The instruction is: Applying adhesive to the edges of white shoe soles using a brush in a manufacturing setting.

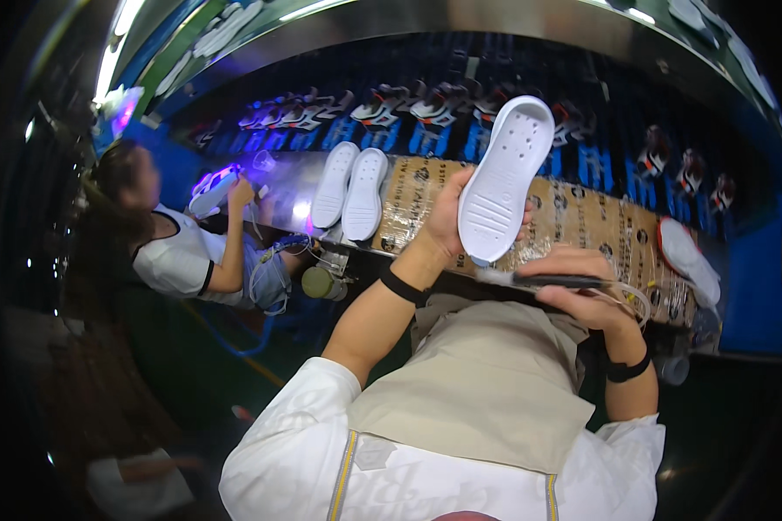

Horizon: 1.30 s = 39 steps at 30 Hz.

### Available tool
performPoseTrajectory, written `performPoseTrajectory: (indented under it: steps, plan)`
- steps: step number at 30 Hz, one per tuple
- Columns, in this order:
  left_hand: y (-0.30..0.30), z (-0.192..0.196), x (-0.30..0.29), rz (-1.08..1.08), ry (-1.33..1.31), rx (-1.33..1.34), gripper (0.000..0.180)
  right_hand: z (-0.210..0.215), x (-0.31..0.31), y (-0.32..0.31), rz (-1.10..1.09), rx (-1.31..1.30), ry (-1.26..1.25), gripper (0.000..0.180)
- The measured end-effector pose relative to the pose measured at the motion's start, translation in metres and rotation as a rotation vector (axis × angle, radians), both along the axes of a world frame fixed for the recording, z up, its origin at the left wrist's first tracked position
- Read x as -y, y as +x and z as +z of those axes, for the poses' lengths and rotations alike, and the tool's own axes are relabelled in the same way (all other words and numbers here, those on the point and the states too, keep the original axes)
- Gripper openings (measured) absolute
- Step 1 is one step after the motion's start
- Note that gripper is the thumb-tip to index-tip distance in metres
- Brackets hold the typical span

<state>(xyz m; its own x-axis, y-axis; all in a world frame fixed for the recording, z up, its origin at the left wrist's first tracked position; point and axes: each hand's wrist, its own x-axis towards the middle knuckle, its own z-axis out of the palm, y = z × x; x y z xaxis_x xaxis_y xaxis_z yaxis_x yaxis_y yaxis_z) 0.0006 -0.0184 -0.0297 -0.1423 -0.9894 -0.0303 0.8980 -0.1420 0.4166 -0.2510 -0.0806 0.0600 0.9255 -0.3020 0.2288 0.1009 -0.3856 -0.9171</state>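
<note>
A white shoe sole (506, 178) is held up over the bench, its hollow inner side with small holes and ridges showing. My left hand (447, 213) grips it along the left edge, with fingertips showing at the right edge. In my right hand (582, 291) is a brush (558, 281) with a dark handle and pale bristles, which points left. Its bristles are just below the lower end of the sole; whether they touch it I cannot tell. A clear tube (639, 300) curves round by my right wrist.
Two white soles (365, 195) stand side by side on the bench, left of its taped cardboard cover (413, 195). Another white sole with red (689, 260) lies at the right end. Behind runs a line of shoe uppers (443, 104). At left, a co-worker (191, 247) holds a purple-lit sole.
</note>
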Motion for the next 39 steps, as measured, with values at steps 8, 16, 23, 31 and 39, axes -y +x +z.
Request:
performPoseTrajectory:
  steps: [8, 16, 23, 31, 39]
  plan:
    - [0.003, -0.064, -0.049, 0.221, 0.145, -0.322, 0.074, -0.117, 0.036, -0.007, -0.702, 0.094, 0.082, 0.031]
    - [0.037, -0.058, -0.071, 0.339, 0.123, -0.061, 0.054, -0.191, 0.041, -0.015, -0.812, 0.101, 0.069, 0.030]
    - [0.051, -0.038, -0.080, 0.358, 0.155, 0.304, 0.065, -0.191, 0.040, -0.012, -0.812, 0.069, -0.001, 0.031]
    - [0.041, -0.031, -0.086, 0.302, 0.038, -0.115, 0.077, -0.190, 0.037, -0.010, -0.807, 0.066, -0.003, 0.032]
    - [0.075, 0.079, -0.062, 0.295, -0.317, 0.338, 0.098, -0.191, 0.040, -0.010, -0.797, 0.046, 0.013, 0.032]
